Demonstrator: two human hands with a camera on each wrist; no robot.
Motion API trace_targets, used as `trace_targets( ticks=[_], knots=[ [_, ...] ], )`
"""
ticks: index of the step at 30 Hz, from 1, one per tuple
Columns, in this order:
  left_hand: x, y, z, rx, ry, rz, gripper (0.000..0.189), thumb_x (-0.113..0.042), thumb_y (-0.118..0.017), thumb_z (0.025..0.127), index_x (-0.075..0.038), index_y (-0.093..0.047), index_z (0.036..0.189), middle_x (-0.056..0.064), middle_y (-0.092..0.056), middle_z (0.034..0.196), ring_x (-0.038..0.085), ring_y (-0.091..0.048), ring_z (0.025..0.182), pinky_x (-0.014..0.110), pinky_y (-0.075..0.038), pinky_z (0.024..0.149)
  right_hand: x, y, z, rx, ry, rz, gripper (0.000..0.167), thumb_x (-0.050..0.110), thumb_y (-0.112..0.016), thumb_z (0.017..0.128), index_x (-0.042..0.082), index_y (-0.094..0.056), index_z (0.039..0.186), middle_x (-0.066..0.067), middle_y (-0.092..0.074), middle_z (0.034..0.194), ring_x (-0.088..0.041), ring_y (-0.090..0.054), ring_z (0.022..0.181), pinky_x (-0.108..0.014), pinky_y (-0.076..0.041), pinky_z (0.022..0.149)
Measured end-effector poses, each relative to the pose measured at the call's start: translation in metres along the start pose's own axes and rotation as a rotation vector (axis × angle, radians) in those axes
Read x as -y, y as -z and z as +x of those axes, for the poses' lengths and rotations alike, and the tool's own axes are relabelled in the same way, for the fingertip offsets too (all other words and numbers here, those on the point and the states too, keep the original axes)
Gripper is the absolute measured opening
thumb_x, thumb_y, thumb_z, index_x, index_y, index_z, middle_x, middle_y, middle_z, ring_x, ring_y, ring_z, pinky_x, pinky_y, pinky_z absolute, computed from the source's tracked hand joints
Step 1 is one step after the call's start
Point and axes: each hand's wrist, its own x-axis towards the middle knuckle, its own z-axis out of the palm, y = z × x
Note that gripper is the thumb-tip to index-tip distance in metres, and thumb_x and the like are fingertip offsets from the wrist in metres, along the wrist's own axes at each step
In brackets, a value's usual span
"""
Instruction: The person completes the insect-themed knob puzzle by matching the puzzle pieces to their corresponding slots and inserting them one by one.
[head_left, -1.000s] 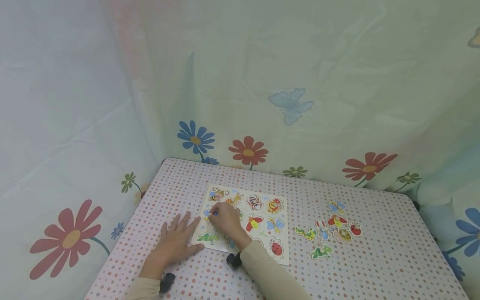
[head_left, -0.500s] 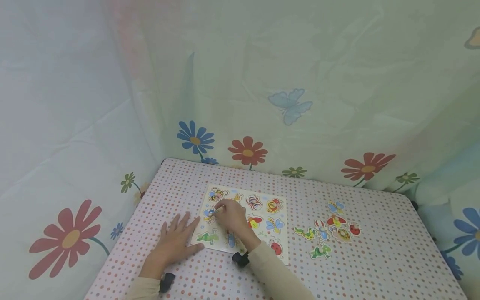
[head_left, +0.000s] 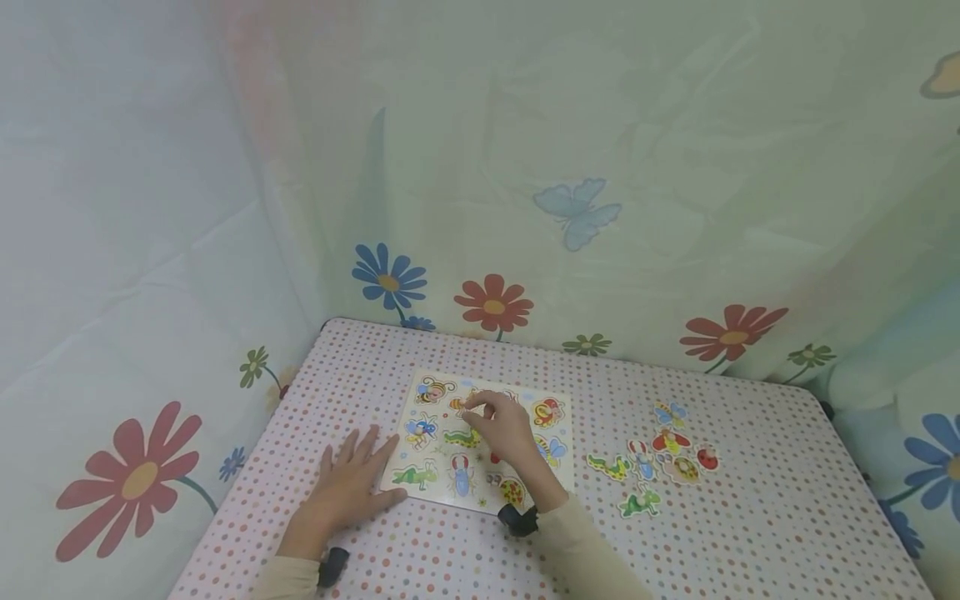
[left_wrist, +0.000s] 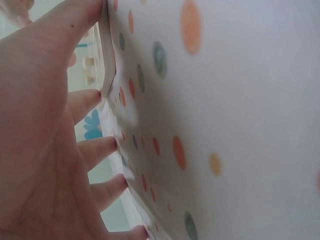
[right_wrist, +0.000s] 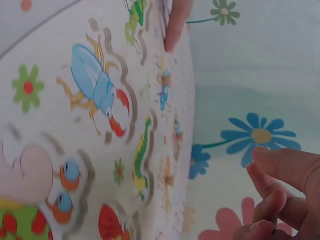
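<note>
A pale insect puzzle board (head_left: 442, 458) lies on the dotted table. My left hand (head_left: 348, 487) rests flat beside it, fingers spread; in the left wrist view its thumb lies at the edge of the board (left_wrist: 107, 62). My right hand (head_left: 510, 429) is above the board's middle, thumb and forefinger close together, and nothing shows between the fingers (right_wrist: 277, 162) in the right wrist view. On the board's left side sits a blue fly piece (head_left: 420, 431), below a bee piece (head_left: 432, 390). The right hand hides part of the board. A blue beetle recess (right_wrist: 90, 75) shows up close.
Several loose puzzle pieces lie right of the board: a caterpillar (head_left: 609, 467), a grasshopper (head_left: 641, 502), a beetle (head_left: 642, 460), a red-winged insect (head_left: 671, 442) and a ladybug (head_left: 707, 457). Behind the table hangs a flowered curtain (head_left: 450, 167).
My right hand has let go of the blue fly piece and moved right and away from it, uncovering the piece and the caterpillar picture. The left hand stays put.
</note>
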Motion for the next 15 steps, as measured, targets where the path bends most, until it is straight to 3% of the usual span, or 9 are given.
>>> trace_targets(
  ticks=[15],
  knots=[
    [0.000, 0.001, 0.000, 0.006, 0.000, -0.012, 0.089, -0.073, -0.058, 0.086, -0.027, -0.033, 0.158, 0.011, -0.017, 0.165, 0.043, -0.009, 0.149, 0.073, -0.002, 0.112, -0.027, 0.054, -0.024, -0.048, -0.068, 0.031, 0.014, 0.018, -0.076, 0.091, 0.011, -0.076, 0.103, 0.000, -0.049, 0.073, -0.015, -0.038, 0.056, -0.026, -0.033, 0.046]
  ],
)
